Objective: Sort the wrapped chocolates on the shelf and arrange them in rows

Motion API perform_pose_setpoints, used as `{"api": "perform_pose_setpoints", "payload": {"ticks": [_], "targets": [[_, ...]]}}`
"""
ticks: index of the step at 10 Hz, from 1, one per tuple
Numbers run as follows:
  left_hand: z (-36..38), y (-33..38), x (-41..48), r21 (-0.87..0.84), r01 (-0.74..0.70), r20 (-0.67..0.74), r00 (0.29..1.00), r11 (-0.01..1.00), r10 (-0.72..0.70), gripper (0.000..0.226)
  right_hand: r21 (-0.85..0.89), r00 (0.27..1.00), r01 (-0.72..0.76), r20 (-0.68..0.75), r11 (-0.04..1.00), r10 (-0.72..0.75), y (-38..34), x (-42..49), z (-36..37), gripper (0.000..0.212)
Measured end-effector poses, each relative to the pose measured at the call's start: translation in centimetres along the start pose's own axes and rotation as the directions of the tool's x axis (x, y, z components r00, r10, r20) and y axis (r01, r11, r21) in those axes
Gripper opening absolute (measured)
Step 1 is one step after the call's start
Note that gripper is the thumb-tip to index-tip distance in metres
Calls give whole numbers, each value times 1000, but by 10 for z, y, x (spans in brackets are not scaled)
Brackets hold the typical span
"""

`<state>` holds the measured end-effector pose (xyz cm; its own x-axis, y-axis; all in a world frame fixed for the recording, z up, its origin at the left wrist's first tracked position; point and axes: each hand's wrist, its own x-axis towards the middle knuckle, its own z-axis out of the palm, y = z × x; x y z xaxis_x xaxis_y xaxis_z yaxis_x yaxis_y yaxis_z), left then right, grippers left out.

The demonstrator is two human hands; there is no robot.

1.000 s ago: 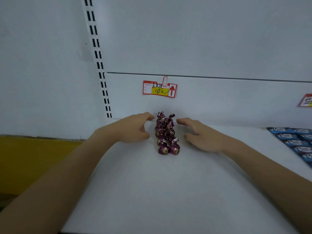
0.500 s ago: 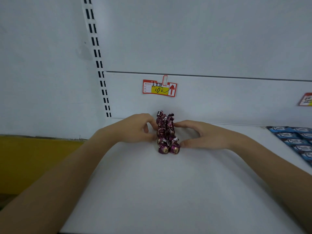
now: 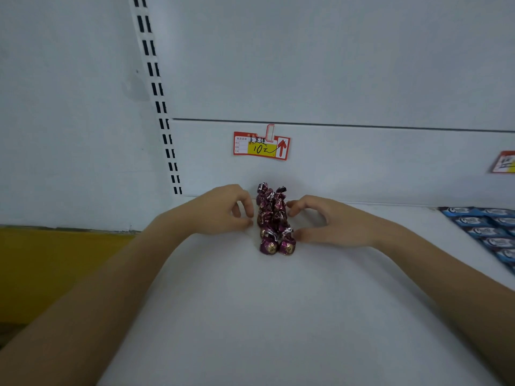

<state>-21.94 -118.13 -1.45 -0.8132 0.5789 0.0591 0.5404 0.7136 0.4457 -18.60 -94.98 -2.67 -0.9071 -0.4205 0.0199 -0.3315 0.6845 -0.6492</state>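
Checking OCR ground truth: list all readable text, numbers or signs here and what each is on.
"10" handwritten, plus a red up arrow: red price tag on the back panel.
Handwritten characters above the "10" and the small print on that tag: too blurred to read.
Second tag at the right edge: unreadable.
Blue packets: white logo, too blurred.
Purple chocolates: no legible text.

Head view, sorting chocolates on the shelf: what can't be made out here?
- Chocolates: the count in the two rows; the back ones overlap and are too small.
- Price tag: the small print is too small; only "10" reads.
- Second tag: cut off by the right edge.
- Blue packets: cut off at the right edge; labels blurred.
- Left hand and right hand: whether the fingertips touch the wrappers.
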Motion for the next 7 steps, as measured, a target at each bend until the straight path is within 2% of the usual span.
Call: {"api": "perform_pose_setpoints", "payload": {"ticks": [1, 3, 4, 5, 7], "targets": [[6, -4, 3, 13, 4, -49, 999, 1000, -3, 11, 6, 1000, -7, -28, 1000, 7, 1, 4, 3, 28], [11, -4, 6, 4, -9, -49, 999, 1000, 9, 13, -8, 1000, -9, -21, 1000, 9, 3, 6, 6, 30], [4, -3, 0, -22, 18, 5, 1000, 1000, -18, 18, -6, 999, -17, 39, 1000, 18, 3, 2, 0, 35], [-2, 3, -5, -27, 38, 121, 992, 999, -34, 26, 7, 991, -52, 120, 999, 51, 3, -1, -3, 42], [-5, 13, -9, -4, 49, 110, 993, 999, -49, 27, -14, 990, -87, 106, 996, 88, -3, -3, -4, 45]]}}
